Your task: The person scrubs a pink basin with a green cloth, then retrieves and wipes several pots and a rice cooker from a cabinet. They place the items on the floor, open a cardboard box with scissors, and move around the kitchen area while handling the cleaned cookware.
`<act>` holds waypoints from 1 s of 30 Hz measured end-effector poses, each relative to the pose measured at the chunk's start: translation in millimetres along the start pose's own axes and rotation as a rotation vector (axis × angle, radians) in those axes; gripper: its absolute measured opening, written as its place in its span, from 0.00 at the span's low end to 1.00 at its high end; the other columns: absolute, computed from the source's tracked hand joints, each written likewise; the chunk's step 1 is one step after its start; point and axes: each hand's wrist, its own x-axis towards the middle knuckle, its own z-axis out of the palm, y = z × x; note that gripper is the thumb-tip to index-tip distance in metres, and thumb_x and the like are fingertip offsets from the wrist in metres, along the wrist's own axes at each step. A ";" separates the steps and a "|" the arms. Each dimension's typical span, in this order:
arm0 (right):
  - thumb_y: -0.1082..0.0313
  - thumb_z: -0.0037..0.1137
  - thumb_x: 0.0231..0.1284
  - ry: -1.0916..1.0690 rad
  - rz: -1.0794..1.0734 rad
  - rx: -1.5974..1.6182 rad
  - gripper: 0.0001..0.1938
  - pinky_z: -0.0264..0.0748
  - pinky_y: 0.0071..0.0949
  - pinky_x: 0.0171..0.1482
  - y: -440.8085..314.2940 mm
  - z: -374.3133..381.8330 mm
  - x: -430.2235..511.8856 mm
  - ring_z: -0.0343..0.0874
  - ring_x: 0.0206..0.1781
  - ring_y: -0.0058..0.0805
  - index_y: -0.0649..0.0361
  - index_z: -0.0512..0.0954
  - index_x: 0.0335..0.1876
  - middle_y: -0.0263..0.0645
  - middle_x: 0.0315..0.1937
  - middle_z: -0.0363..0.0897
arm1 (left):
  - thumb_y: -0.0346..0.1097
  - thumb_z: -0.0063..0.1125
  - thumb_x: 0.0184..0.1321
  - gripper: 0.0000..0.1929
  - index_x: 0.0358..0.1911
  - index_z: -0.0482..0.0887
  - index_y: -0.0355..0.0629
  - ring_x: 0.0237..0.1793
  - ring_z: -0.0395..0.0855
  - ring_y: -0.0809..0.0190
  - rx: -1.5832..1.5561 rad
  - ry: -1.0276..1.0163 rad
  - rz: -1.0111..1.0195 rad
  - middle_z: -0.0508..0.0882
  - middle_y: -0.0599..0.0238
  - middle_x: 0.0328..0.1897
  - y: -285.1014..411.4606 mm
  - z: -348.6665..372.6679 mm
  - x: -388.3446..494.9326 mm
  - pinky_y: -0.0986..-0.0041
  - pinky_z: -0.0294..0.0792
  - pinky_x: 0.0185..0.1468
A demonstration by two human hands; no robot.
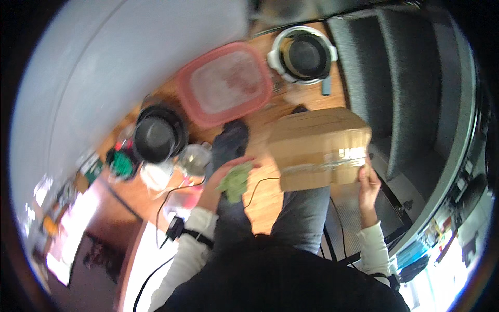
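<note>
A green cloth (236,182) is bunched in my left hand (218,174), over my left leg. On the right, a taped cardboard box (317,150) hangs above my right leg, blurred a little by motion. My right hand (368,187) grips its near right corner, thumb on the outside; the fingers behind are partly hidden. A strip of clear tape along the box's side catches the light. The box and the cloth are apart.
Ahead on the wood floor stand a pink plastic tub (226,84) and a white cooker base with a dark pot (306,56). Left are black pots (156,136) and a clear container (193,160). Grey shelves (374,78) line the right side. A thin cable (259,183) runs between my legs.
</note>
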 end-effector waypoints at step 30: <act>0.56 0.52 0.61 -0.408 0.091 0.146 0.20 0.81 0.27 0.31 18.4 65.8 -221.5 0.79 0.37 0.27 0.66 0.74 0.50 0.39 0.42 0.77 | 0.46 0.55 0.58 0.15 0.26 0.80 0.39 0.26 0.75 0.70 0.326 1.027 0.354 0.78 0.69 0.24 -476.5 -16.2 -257.8 0.77 0.69 0.32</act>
